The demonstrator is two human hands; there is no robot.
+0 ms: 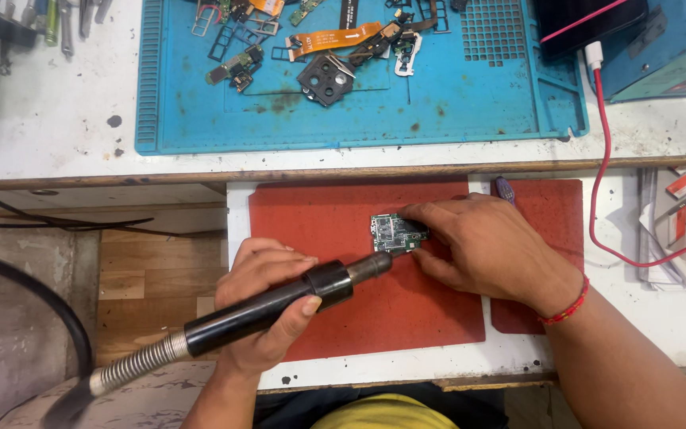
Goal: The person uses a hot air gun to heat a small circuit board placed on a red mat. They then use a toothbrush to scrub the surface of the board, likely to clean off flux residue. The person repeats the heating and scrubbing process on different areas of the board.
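Note:
A small green circuit board (pixel 391 231) lies on a red mat (pixel 319 214). My right hand (pixel 490 246) rests on the mat with its fingers pinching the board's right edge. My left hand (pixel 267 306) grips a black hot-air handpiece (pixel 279 306) with a metal coiled hose (pixel 132 367); its nozzle tip points at the board's lower left edge. A red thread band (pixel 567 306) is on my right wrist.
A blue work mat (pixel 438 95) at the back holds several phone parts, flex cables and a black camera frame (pixel 325 78). A red cable (pixel 605 183) runs down the right side. Papers (pixel 680 222) lie at far right. Tools (pixel 65 24) stand at top left.

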